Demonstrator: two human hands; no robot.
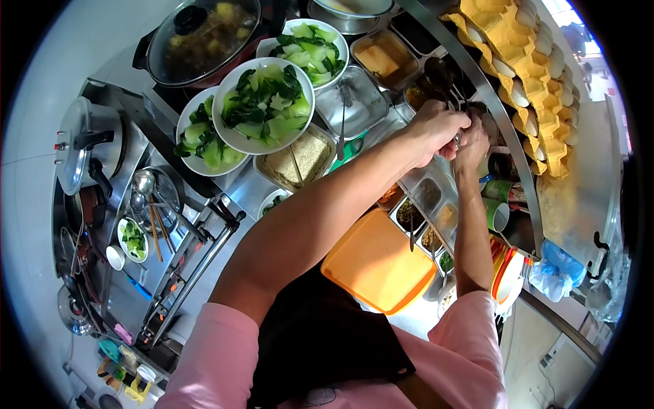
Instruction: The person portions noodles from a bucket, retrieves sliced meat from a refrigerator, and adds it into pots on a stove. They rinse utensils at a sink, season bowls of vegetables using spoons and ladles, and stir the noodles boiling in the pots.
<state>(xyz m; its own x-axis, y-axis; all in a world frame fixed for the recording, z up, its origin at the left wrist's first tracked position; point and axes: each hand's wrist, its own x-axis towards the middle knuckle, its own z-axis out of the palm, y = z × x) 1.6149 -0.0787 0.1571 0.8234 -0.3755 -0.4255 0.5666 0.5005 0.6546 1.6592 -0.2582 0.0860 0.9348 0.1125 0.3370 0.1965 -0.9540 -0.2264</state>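
Note:
My left hand (439,131) and my right hand (473,144) meet over the counter at the upper right, side by side and touching. Both have their fingers closed. A small shiny bit shows between them, but what they grip is hidden. Just beyond the hands are dark ladles (438,73), standing among sauce containers; whether a hand touches their handles I cannot tell. Below my left forearm lies an orange lid or board (378,262). Small tubs of chopped toppings (409,217) with spoons sit between my forearms.
White bowls of green vegetables (266,105) overlap at the upper left, near a lidded pot (204,44). Yellow egg trays (524,82) stack on a shelf at the right. A pressure cooker (92,146) stands far left. Metal trays (351,102) line the counter.

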